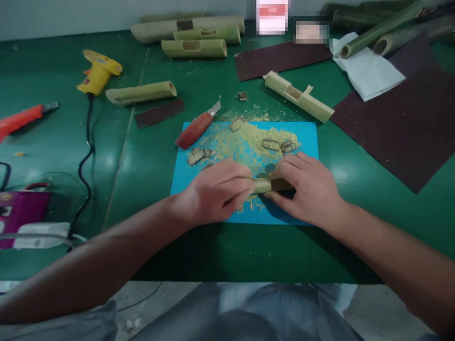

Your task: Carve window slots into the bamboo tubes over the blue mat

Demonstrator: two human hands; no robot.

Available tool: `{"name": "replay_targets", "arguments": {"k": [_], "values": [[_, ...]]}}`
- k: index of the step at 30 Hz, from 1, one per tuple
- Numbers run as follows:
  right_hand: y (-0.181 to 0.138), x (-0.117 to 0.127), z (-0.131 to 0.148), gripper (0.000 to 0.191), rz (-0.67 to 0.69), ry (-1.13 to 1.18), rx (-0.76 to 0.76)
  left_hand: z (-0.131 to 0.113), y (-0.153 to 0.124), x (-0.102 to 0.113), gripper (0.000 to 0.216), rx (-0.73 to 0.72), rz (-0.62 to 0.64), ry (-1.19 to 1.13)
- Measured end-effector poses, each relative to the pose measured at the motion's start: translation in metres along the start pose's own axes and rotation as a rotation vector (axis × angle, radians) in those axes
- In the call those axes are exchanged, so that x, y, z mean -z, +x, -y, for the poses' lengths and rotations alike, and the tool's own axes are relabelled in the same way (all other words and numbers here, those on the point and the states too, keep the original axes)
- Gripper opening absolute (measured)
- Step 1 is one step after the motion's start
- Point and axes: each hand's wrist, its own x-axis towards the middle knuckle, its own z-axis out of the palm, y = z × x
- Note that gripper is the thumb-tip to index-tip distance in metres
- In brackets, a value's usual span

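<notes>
Over the blue sheet (305, 213), my left hand (222, 192) is closed round a short piece of bamboo (262, 185). My right hand (307, 184) closes on a brown strip that looks like sandpaper (281, 183), which lies against the right part of the bamboo. Both hands hide the bamboo's ends. Pale bamboo dust (236, 144) and several worn, folded scraps (271, 144) lie just beyond my hands. A red-handled knife (195, 129) rests at the sheet's far left corner, blade pointing away.
A yellow glue gun (97, 73) with a black cord lies left, near an orange cutter (23, 119) and a white plug (42, 234). Cut bamboo tubes (194, 48) lie at the back; another notched one (298, 97) is right of centre. Dark sandpaper sheets (401, 123) and white tissue (373, 71) lie right.
</notes>
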Motion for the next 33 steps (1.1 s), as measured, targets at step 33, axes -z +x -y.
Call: {"name": "replay_targets", "arguments": {"k": [33], "values": [[-0.0004,-0.0015,0.0014,0.024,-0.020,-0.016,0.017,-0.0044,0.0047,-0.0015,0.012,-0.020,0.012,0.004]]}}
